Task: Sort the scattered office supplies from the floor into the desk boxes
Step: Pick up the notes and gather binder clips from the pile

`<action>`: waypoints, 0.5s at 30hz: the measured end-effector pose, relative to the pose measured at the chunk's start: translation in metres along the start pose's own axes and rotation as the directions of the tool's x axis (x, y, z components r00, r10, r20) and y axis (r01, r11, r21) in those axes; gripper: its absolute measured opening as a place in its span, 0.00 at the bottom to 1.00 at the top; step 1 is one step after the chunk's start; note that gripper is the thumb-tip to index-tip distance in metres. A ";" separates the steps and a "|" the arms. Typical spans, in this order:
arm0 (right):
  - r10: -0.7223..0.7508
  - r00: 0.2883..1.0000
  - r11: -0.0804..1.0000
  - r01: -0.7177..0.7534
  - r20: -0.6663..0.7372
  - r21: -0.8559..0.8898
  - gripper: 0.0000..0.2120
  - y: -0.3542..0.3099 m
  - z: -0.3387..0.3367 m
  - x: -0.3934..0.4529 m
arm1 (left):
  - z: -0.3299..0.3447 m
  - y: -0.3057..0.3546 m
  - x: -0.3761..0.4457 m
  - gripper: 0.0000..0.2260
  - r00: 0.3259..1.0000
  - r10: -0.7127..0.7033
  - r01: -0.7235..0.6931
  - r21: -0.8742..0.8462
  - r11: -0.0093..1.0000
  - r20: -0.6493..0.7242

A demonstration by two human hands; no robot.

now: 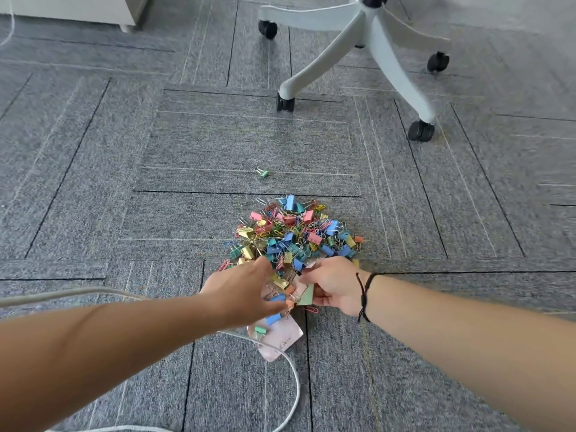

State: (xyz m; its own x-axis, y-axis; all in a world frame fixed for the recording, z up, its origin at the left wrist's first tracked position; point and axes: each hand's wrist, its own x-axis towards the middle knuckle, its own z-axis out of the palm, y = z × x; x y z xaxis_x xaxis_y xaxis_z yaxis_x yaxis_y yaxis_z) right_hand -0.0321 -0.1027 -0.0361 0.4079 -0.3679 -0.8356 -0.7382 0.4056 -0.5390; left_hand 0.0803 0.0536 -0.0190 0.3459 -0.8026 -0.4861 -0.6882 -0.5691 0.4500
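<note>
- On the grey carpet-tile floor [93,198], nearer the viewer than the white five-star chair base with black castors [367,51], lies a heap of coloured metal binder clips mixed with coloured wire paper clips [293,235].
- Heap spreads roughly round, with no clear long axis; the clips in it point every way.
- One small green binder clip [262,173] lies apart, between the heap and the chair base, its wire handles pointing up-left in the view.
- Left hand [240,294] reaches into the heap's near edge, fingers curled downward among the clips; whether they grip any cannot be told.
- Right hand [335,285], with a black cord bracelet [363,294] on the wrist, pinches a pale green triangular piece [307,296] between thumb and curled fingers, beside the left hand.
- Pale pink flat pouch [280,338] lies under both hands at the heap's near side, with a few blue and green clips resting on it.
- White cable [293,378] curves across the carpet near the pouch.
</note>
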 end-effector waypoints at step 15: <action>-0.106 0.954 0.993 0.089 0.281 0.074 0.10 -0.031 -0.037 -0.026 | -0.021 -0.013 0.004 0.13 0.984 -0.176 0.136 -0.501 0.855 -0.033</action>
State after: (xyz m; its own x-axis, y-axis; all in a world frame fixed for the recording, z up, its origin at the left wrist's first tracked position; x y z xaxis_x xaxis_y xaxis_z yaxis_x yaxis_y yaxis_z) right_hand -0.0397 -0.1367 0.0057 0.6184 -0.1594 -0.7695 -0.6571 0.4323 -0.6176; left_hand 0.1039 0.0539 -0.0111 0.4822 -0.6954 -0.5327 -0.2218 -0.6852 0.6937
